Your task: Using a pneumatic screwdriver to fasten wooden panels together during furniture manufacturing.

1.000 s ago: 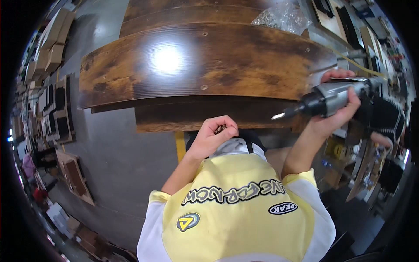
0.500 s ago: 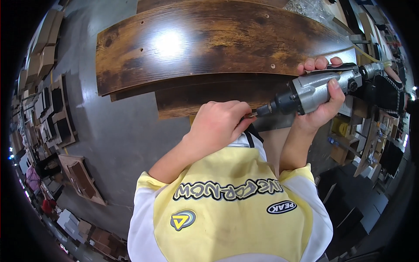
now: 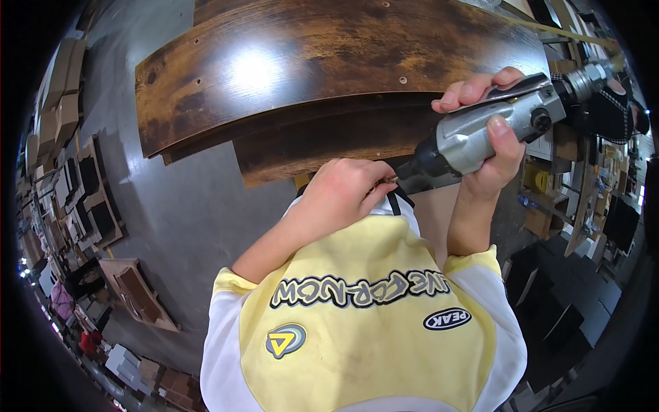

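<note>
My right hand (image 3: 495, 127) is wrapped round a silver air screwdriver (image 3: 472, 136), its fingers on the lever and thumb across the body. The tool's black nose slants down to the left and is blurred near its end. Close to that end my left hand (image 3: 347, 189) is closed in a pinch. A small brass-coloured metal piece, probably a screw (image 3: 392, 180), peeks out at its fingertips. Whether the tool's tip touches the piece I cannot tell. Beyond both hands lies a dark brown wood-grain board (image 3: 329, 75) with small holes, on top of more boards.
A yellowish air hose (image 3: 563, 31) runs to the right behind the tool. To the left, a pallet with brown panels (image 3: 141, 292) lies on the grey floor (image 3: 185, 226). Cardboard boxes (image 3: 63, 89) stand at the far left. Shelving and stacked panels line the right.
The screwdriver has come up, its body shifting a little left and its nose blurring. My left hand keeps its pinch. The boards sit slightly further left in the view.
</note>
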{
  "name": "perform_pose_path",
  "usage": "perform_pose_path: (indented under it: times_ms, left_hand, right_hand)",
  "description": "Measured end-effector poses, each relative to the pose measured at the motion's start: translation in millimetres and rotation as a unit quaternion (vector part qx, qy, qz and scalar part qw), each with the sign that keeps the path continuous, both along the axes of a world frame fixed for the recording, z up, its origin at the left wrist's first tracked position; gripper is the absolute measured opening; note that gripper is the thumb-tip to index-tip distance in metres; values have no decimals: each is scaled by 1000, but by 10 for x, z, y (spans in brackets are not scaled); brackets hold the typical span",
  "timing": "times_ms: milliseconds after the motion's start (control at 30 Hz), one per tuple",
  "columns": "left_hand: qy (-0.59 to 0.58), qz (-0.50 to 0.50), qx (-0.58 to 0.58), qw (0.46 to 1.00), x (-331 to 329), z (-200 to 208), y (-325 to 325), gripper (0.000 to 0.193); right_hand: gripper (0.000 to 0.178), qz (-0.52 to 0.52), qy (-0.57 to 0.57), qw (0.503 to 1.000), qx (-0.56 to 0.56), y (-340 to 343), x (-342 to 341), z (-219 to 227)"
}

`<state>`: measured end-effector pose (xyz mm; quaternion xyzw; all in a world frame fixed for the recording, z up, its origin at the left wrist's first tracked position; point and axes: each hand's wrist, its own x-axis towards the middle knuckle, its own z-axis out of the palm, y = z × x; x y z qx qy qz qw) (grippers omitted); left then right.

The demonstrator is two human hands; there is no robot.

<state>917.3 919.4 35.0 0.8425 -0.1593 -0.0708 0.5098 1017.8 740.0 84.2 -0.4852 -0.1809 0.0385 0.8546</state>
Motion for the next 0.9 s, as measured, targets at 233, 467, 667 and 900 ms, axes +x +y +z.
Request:
perform_pose_path:
  times_ms: [233,467,667,900]
  left_hand:
    - [44,8,-25,999,-92,-45,-264,19]
    - [75,-34,-13,997,-39,-24,-374,20]
    - [-19,53,3,998,122,-200,-457,17]
    - [-271,253,138,918,901,-288,-551,16]
  right_hand:
    - [45,63,10,998,4,-172,35,-69]
    - [44,128,47,991,17,-308,84,-198]
    - [44,7,-38,999,27,-370,216,-264]
    - [45,-124,-185,975,22,-103,779,-58]
